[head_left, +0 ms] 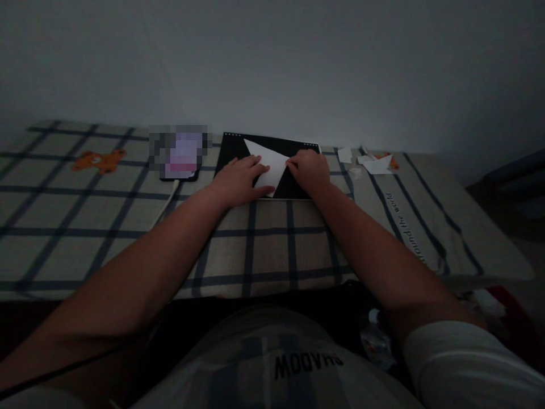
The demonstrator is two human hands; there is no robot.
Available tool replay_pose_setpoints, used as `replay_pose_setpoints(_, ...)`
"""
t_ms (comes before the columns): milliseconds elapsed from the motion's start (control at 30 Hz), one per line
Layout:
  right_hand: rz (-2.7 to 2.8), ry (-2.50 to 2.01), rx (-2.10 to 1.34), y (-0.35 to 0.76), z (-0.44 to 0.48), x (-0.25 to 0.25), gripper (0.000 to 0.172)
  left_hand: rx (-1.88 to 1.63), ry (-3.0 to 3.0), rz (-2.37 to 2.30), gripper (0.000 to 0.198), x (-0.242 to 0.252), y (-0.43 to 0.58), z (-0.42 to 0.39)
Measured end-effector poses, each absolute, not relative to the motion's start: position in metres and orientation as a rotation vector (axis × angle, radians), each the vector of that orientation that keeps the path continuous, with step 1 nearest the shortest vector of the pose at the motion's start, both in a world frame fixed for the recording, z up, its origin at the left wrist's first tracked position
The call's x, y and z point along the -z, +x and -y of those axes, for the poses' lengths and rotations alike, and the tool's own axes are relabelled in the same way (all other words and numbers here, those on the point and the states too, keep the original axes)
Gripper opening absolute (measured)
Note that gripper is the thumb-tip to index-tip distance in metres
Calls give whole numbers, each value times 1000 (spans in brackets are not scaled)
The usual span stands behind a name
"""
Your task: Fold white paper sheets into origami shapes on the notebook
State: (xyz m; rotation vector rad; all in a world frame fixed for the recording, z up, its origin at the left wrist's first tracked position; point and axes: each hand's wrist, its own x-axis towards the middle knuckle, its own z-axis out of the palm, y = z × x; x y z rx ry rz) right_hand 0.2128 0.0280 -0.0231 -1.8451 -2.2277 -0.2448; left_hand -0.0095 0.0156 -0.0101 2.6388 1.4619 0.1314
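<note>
A white sheet of paper, folded to slanted edges and a point at its upper left, lies on a black notebook with punched holes along its far edge. My left hand rests on the paper's left side, fingers spread and pressing it flat. At the paper's right corner, my right hand has its thumb and fingers pinched together on the edge. The right palm leans over the notebook's right part.
A checked cloth covers the table against the wall. To the left lies a phone, its screen blurred, with a white cable. Folded paper and scraps lie right. A plastic bottle is below the table edge.
</note>
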Motion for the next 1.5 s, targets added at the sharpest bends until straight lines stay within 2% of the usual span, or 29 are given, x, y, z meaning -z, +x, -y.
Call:
replay_pose_setpoints(433, 2148, -1805, 162, 220, -30, 30, 46, -94, 2686, -1397, 70, 10, -14, -12)
replay_pose_setpoints(700, 2409, -1516, 0, 222, -29, 29, 59, -102, 2712, -1219, 58, 7, -13, -13)
replay_pose_setpoints(967, 2445, -1474, -23, 224, -28, 25, 66, -130, 2752, -1168, 60, 10, -18, -22)
replay_pose_setpoints(1367, 2493, -1479, 84, 226, -27, 24, 60, -165, 2773, -1171, 62, 10, -18, -23)
replay_pose_setpoints(1500, 2465, -1443, 108, 226, -27, 22, 49, -190, 2745, -1194, 62, 6, -17, -20)
